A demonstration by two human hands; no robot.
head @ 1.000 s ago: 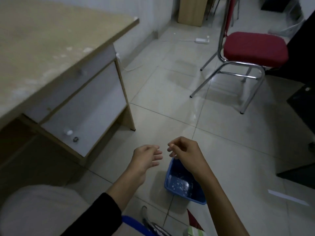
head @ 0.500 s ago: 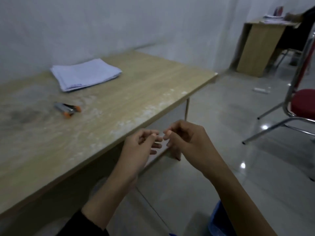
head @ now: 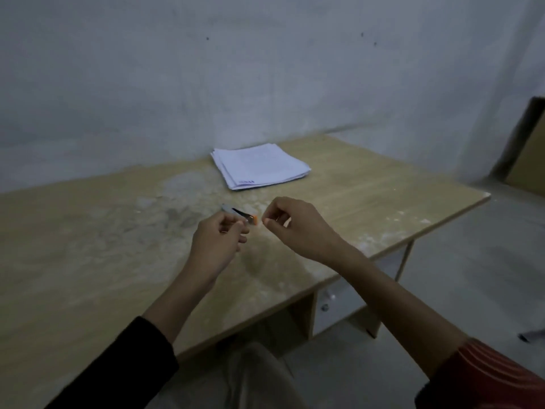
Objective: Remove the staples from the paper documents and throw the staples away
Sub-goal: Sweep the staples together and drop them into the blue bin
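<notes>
Both hands, left hand (head: 218,240) and right hand (head: 295,228), are hovering loosely curled, pinching nothing visible, nearing the staple remover (head: 240,214) on the worktop (head: 383,196).

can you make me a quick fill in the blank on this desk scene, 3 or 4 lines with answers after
1. The stack of papers lies on the desk near the ____.
2. The staple remover has an ____ tip.
3. It lies between the papers and the person's ____.
4. The left hand comes out of a ____ sleeve.

Missing words: wall; orange; hands; black
</notes>
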